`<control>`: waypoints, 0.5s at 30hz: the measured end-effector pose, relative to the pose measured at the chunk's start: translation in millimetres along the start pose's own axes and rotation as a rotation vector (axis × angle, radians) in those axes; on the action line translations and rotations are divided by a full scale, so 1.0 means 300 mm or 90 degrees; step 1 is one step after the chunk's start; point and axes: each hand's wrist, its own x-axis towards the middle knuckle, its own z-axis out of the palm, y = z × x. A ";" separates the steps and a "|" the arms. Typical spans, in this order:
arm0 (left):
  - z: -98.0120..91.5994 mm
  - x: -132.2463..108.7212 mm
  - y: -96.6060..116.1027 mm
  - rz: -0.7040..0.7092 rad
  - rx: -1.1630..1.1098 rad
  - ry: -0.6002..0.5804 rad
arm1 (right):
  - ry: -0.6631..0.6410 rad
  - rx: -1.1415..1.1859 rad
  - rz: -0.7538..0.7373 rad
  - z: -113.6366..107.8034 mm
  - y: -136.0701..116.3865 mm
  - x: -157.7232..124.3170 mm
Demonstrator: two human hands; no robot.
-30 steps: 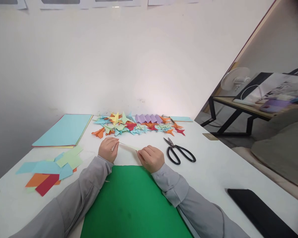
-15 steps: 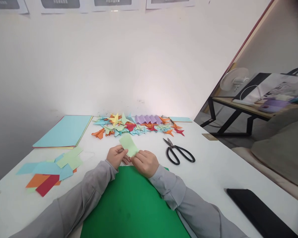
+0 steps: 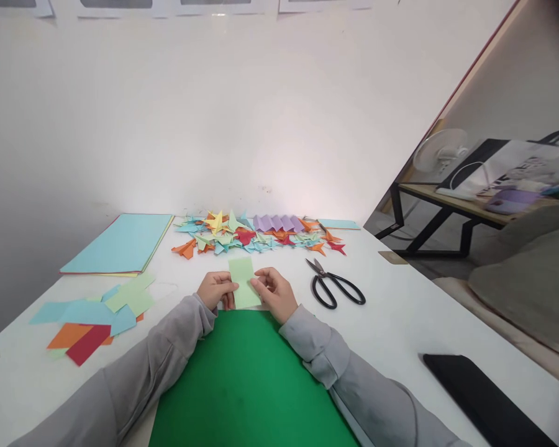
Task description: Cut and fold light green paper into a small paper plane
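Note:
A small light-green paper rectangle (image 3: 243,282) is held upright between my two hands, above the far edge of a green sheet (image 3: 256,379). My left hand (image 3: 217,290) pinches its left edge between thumb and fingers. On the opposite edge, my right hand (image 3: 276,293) grips the paper with thumb in front and fingers behind. Beyond the hands lies a heap of small folded paper shapes (image 3: 245,237) in several colours, with a purple pleated paper strip (image 3: 277,223) among them. Black-handled scissors (image 3: 330,282) rest to the right, blades slightly apart.
Loose coloured paper pieces (image 3: 88,335) are scattered on the white table (image 3: 386,323) at left. Behind them lies a stack of coloured sheets (image 3: 121,242). A black flat object (image 3: 484,397) sits at the right front. The wall (image 3: 261,124) borders the table's back edge.
The light-green paper has turned from a tilt to nearly upright and faces me more squarely. My right hand has shifted from its lower corner to its right edge.

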 end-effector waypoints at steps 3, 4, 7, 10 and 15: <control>0.007 -0.006 -0.003 0.003 0.025 -0.012 | -0.090 0.163 0.131 0.019 0.008 0.002; 0.009 -0.006 -0.005 0.009 0.028 -0.002 | -0.109 0.183 0.143 0.024 0.006 0.000; 0.009 -0.002 -0.013 0.026 0.032 0.033 | -0.141 0.199 0.147 0.027 -0.004 -0.003; 0.006 0.003 -0.021 0.030 0.040 0.037 | -0.134 0.212 0.164 0.024 -0.014 -0.003; -0.003 0.008 -0.029 0.045 0.039 0.046 | -0.139 0.201 0.162 0.022 -0.013 -0.003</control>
